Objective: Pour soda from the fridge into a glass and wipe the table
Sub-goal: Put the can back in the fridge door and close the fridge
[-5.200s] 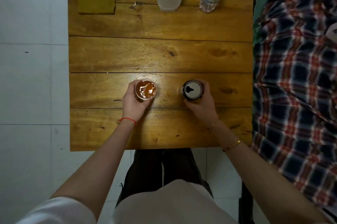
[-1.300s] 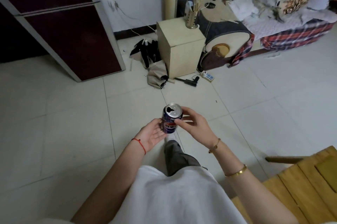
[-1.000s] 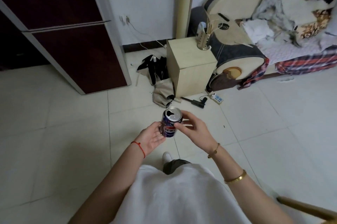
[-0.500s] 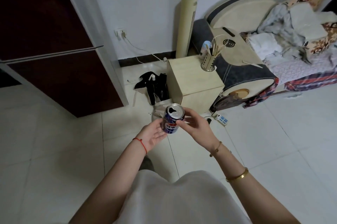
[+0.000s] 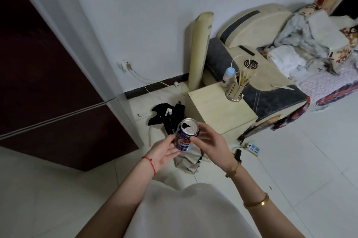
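Soda can [image 5: 186, 136] sits between both hands at the middle of the view, upright with a slight tilt, its opened top facing the camera. The right hand [image 5: 212, 147] pinches it near the rim, thumb on the near side and fingers curled round the far side. The left hand [image 5: 164, 150] lies open, palm up, its fingers cradling the can's lower side. A dark red fridge [image 5: 48, 82] stands to the left with its doors closed. Beyond the can, a pale bedside cabinet [image 5: 219, 110] carries a metal holder [image 5: 235, 92] of sticks. Black clothing [image 5: 166, 115] lies on the white tiled floor [image 5: 290, 160] beside the cabinet. A cluttered bed [image 5: 319, 59] fills the upper right.
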Motion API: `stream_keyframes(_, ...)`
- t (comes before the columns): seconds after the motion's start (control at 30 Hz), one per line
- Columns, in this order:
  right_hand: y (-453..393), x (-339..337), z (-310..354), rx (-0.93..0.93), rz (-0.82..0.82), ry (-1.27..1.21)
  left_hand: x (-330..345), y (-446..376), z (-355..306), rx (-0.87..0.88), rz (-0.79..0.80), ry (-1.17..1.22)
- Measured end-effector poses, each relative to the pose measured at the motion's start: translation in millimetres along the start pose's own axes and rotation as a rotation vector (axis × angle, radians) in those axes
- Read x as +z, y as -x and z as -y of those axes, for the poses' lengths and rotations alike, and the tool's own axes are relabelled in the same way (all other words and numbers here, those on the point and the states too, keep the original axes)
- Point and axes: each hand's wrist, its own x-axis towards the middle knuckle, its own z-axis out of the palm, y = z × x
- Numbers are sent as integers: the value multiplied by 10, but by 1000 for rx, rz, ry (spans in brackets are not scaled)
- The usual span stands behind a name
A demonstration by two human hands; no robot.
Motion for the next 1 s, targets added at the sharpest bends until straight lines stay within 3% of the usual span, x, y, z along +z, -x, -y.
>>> stream_keyframes(0.3, -923, 723, 468, -58, 200, 6, -887, -105, -554, 146, -106, 48)
stream_keyframes(0.57, -1489, 1284, 800, -136, 455, 53, -1422, -3, -655, 279, -318, 190)
stream_keyframes(0.87, -1932, 1754, 1181, -295, 715, 133, -1725, 249, -646, 544, -460, -102)
stream_keyframes(1.0, -1967, 1978, 1339, -348, 789, 164, -1768, 366, -667, 636, -740, -243)
